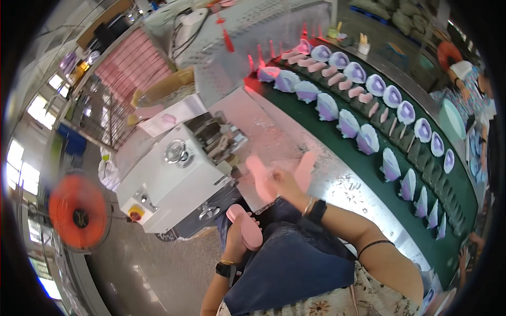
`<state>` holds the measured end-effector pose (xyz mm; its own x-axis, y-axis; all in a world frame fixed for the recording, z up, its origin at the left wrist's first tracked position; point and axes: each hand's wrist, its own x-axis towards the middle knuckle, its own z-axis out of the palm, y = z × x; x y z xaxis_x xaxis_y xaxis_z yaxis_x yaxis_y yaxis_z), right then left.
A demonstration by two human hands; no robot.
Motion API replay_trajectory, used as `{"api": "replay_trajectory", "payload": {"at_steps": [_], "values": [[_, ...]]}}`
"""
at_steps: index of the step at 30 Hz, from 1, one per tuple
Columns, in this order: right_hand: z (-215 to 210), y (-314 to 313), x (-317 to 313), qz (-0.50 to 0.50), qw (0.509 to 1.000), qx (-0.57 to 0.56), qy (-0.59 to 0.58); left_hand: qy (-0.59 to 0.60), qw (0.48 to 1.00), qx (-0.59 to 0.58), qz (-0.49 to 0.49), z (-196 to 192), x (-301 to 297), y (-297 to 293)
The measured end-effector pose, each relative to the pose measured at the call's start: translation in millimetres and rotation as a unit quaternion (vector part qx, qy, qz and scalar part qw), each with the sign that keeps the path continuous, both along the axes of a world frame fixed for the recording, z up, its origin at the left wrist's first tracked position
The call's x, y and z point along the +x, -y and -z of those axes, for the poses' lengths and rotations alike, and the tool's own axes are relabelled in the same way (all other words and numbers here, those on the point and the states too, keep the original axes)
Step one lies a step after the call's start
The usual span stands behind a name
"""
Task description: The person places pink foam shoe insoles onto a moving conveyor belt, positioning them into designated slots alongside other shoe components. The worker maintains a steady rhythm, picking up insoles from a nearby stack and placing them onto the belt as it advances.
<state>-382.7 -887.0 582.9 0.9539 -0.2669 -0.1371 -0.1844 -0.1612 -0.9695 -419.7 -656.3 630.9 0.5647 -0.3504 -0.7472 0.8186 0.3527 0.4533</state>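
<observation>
My left hand is closed round a thick pink shoe sole, held low in front of the blue apron. Farther forward, my right hand grips a flat pink insole over the pink-dusted worktable. Its fingers are partly turned away from view. Just beyond that hand, another pink piece stands out to the right; whether it is held or lies on the table, I cannot tell. A white machine with a round dial stands left of both hands, its metal head facing the table.
A green conveyor belt runs along the right, carrying rows of purple-and-white shoe uppers and pink soles. An orange fan stands at left. An open cardboard box sits behind the machine. Another person is at far right.
</observation>
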Motion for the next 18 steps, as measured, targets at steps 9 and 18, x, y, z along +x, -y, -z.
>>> {"api": "replay_trajectory", "payload": {"at_steps": [9, 18], "values": [[-31, 3, 121, 0.04, 0.988, 0.108, -0.1, -0.02, 0.999, -0.037, 0.01, 8, -18, -19], [-41, 25, 132, 0.035, 0.923, -0.379, 0.062, -0.009, 0.999, -0.005, -0.035, 0, -22, -23]]}}
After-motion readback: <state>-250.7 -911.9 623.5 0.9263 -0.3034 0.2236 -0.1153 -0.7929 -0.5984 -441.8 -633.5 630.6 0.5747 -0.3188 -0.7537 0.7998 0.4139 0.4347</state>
